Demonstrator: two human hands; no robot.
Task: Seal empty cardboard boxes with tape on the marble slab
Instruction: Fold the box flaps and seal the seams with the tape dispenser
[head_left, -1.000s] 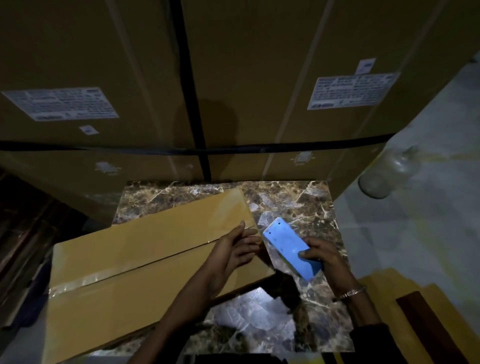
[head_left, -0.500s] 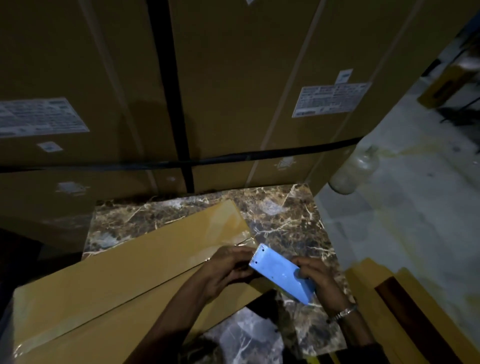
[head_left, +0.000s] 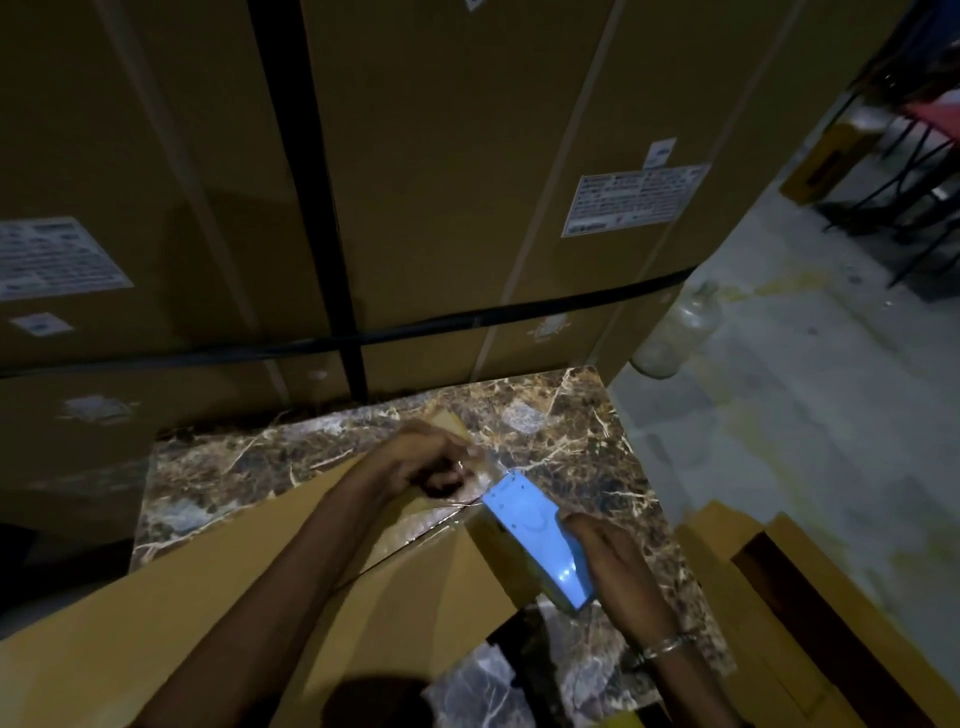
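Note:
A long flat cardboard box (head_left: 426, 597) lies diagonally across the brown marble slab (head_left: 571, 431), its flaps meeting in a centre seam. My right hand (head_left: 608, 561) grips a blue tape dispenser (head_left: 537, 535) at the box's right end, its toothed edge pointing up-left. My left hand (head_left: 431, 465) is curled at the far end of the box, pinching the clear tape that runs from the dispenser's edge. A bracelet sits on my right wrist.
Large strapped cartons (head_left: 415, 182) with white labels stand right behind the slab. A clear glass bottle (head_left: 680, 332) stands on the concrete floor to the right. Flat cardboard pieces (head_left: 769, 561) lie at the lower right. Dark metal frames (head_left: 893, 171) stand far right.
My left hand has moved from lying flat on the seam to pinching tape at the box's end. The dispenser has come onto the box end. The view has tilted upward.

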